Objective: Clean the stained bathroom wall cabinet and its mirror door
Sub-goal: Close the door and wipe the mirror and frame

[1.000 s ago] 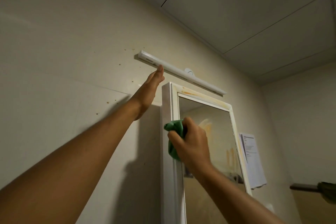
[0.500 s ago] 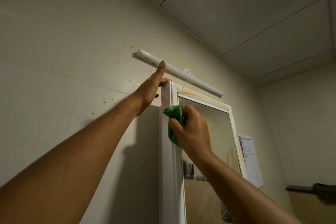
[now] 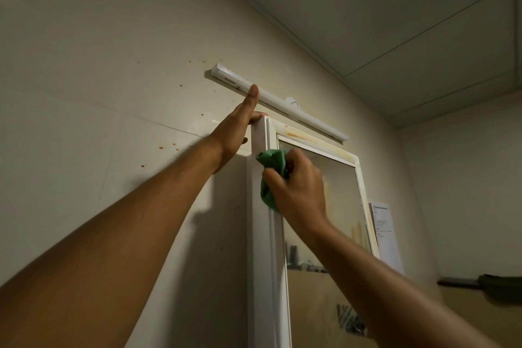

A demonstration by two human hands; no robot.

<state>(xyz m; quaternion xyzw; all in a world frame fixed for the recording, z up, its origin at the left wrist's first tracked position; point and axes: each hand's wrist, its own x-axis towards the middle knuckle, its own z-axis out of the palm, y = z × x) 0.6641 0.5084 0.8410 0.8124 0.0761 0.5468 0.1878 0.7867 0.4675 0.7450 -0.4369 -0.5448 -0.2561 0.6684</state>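
A white wall cabinet (image 3: 258, 234) hangs on the beige wall, its mirror door (image 3: 343, 206) facing right of centre. Yellow-orange stains streak the door's top frame and the glass near its right edge. My left hand (image 3: 236, 133) holds the cabinet's top left corner, thumb over the top edge, index finger pointing up in front of the light bar. My right hand (image 3: 296, 192) grips a bunched green cloth (image 3: 271, 178) and presses it against the door's upper left frame.
A white light bar (image 3: 282, 104) is fixed to the wall just above the cabinet. Small brown spots dot the wall (image 3: 113, 93) left of it. A paper notice (image 3: 385, 232) hangs right of the mirror. A dark shelf edge (image 3: 463, 282) juts out at lower right.
My left hand went from flat against the wall to holding the cabinet's top corner. My right hand slid the green cloth up the door's left frame toward the top.
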